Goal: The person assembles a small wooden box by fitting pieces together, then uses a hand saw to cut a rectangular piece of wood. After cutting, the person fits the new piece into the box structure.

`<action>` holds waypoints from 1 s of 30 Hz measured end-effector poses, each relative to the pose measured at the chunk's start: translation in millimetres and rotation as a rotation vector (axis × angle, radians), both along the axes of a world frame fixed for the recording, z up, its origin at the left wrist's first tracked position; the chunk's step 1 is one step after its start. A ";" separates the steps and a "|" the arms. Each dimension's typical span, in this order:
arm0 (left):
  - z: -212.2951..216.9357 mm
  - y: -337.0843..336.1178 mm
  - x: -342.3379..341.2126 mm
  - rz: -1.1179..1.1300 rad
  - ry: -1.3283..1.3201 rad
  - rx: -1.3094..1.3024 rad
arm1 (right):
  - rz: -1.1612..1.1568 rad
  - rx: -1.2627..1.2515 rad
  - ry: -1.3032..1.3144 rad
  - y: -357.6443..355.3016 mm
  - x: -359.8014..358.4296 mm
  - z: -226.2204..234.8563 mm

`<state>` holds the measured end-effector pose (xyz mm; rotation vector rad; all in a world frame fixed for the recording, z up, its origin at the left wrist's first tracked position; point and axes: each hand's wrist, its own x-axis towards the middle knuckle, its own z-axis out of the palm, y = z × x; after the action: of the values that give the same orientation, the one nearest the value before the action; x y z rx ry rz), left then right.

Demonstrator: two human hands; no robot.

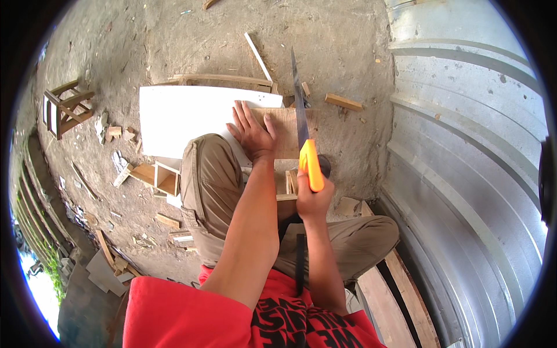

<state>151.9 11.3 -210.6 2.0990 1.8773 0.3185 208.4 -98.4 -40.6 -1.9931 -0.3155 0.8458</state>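
Note:
My right hand (315, 198) is wrapped round the orange handle of a hand saw (311, 165). The long metal blade points away from me and crosses the right part of a brown wooden board (285, 145). Pressed flat on that board is my left hand (254, 134), its fingers apart and their tips reaching over a white panel (180, 119). The panel lies to the left, partly under the brown board and beside my bent knee. Whether the blade has cut into the wood cannot be made out.
Corrugated metal sheeting (464, 139) stands along the right. On the dirt floor lie a short wood block (344, 102), a thin white strip (258, 56) and scattered offcuts. A small wooden stool (68, 107) is at the far left. Long planks (383, 304) lie at my lower right.

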 end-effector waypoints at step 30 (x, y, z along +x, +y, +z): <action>-4.3 -5.3 -2.7 0.002 0.035 -0.046 | 0.036 -0.013 -0.010 -7.7 0.8 -14.1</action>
<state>149.2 6.0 -214.9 2.0855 1.8878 0.2384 209.2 -106.1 -54.7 -2.0094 -0.3540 0.8629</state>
